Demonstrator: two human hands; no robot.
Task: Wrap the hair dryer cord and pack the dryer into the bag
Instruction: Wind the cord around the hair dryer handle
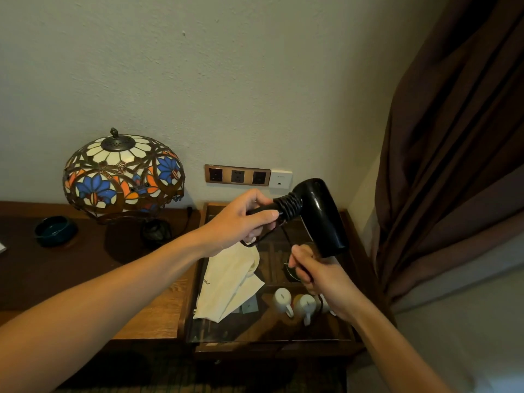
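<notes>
head view: left hand (243, 219) clamped on dryer (320, 214) handle; right hand (317, 276) fingers pinched on cord (289, 207), mid-wrap. next, likely: finish coils, then bag (229, 282).

Hair dryer (320, 214), black: one. Cord (289, 205), black, coiled on the handle: one. Cloth bag (229, 282), cream: one. White mugs (282, 299), lying side by side: two in plain sight; a possible third is hidden behind a hand. Stained-glass lamp (123, 174): one. Dark teal bowl (55, 231) on the desk (158, 310): one. Wall sockets (237, 176) in the bronze plate: three. White wall plate (280, 178): one. Brown curtain (453, 137): one.
</notes>
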